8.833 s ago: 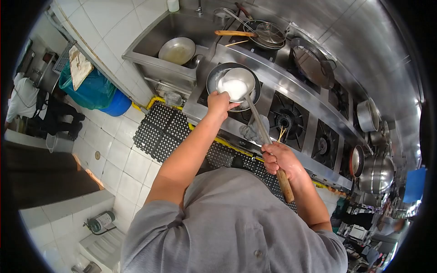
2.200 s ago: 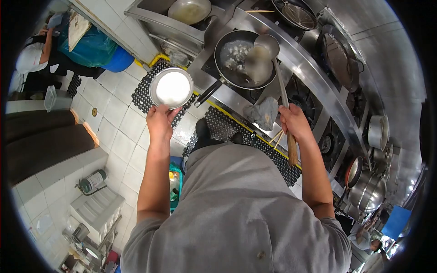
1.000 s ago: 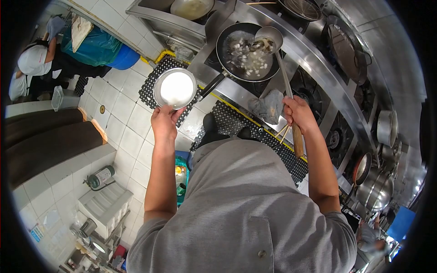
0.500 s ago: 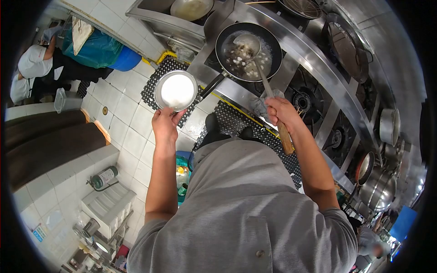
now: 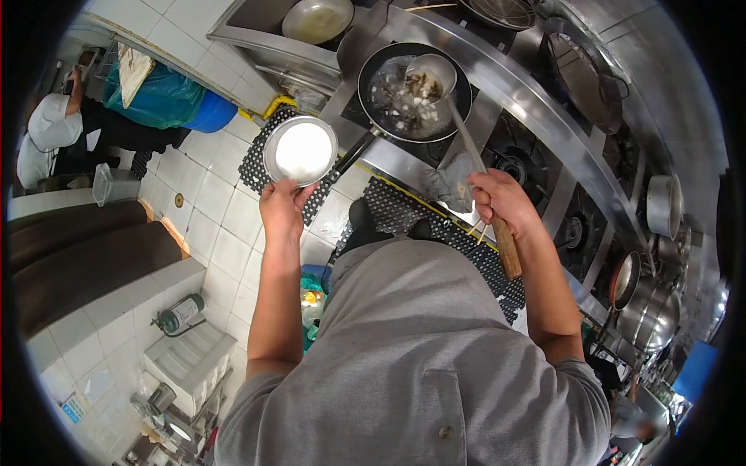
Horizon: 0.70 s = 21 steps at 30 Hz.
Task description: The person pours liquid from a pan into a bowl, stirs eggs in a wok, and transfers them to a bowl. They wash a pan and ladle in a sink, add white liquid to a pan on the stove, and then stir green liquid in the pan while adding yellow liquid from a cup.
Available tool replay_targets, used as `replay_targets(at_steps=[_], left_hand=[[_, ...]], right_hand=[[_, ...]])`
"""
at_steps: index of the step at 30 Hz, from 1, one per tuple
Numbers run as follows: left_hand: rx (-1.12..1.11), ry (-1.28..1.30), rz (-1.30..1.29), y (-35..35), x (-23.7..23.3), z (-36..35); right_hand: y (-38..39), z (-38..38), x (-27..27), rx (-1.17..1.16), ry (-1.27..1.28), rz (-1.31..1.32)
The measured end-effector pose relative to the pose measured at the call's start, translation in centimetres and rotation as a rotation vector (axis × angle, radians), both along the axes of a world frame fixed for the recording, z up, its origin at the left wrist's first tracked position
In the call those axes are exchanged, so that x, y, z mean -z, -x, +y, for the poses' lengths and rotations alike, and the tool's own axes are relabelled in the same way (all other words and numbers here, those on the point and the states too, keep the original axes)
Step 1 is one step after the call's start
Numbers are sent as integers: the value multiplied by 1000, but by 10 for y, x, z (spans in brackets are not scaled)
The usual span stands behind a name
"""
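Observation:
My left hand [image 5: 287, 208] grips the near rim of a metal bowl [image 5: 335, 159] with bright white contents [image 5: 303, 151]. The bowl is level, left of the frying pan. My right hand [image 5: 503, 200] is wrapped round the wooden handle of a long ladle [image 5: 468, 140]. The ladle's round head is over the right part of a black frying pan [image 5: 371, 74], with dark bits and liquid in it. Pale chunks lie in cloudy liquid in the pan, which sits on the stove. Its black handle [image 5: 356, 152] points toward the bowl. Two thin sticks and a grey cloth [image 5: 451, 182] show near my right hand.
Gas burners [image 5: 513, 159] run along the stove to the right. A pan with yellowish liquid [image 5: 317, 19] stands at the top left. A large dark pan [image 5: 579, 81] sits at the back. Another person [image 5: 56, 124] stands at the far left beside a blue bin [image 5: 214, 111].
My right hand has moved right and slightly down with the ladle. The ladle's head has shifted right in the pan and now holds dark bits. My left hand keeps the bowl in place.

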<state>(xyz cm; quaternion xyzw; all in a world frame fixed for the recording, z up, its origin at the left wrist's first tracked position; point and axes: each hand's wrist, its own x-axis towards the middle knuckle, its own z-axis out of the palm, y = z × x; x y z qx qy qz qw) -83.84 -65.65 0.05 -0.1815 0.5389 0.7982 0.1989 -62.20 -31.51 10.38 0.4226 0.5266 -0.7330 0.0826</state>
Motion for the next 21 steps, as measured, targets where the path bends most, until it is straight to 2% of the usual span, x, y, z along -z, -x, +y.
replay_targets(at_steps=[7, 10, 13, 16, 17, 20, 21], left_hand=[[15, 17, 16, 4, -7, 12], [22, 30, 28, 7, -9, 22], [54, 28, 39, 15, -15, 34], [80, 52, 48, 24, -21, 54], [102, 53, 55, 29, -21, 60], [163, 57, 87, 41, -23, 86], [181, 67, 92, 44, -25, 95]], right_hand=[[-3, 17, 44, -74, -368, -76], [-3, 17, 76, -136, -644, -124], [-2, 6, 86, -125, -626, -109], [-1, -8, 86, -25, -199, -64], [5, -20, 64, -2, -75, -63], [7, -15, 47, 129, 512, 45], [7, -13, 44, 141, 570, 62]])
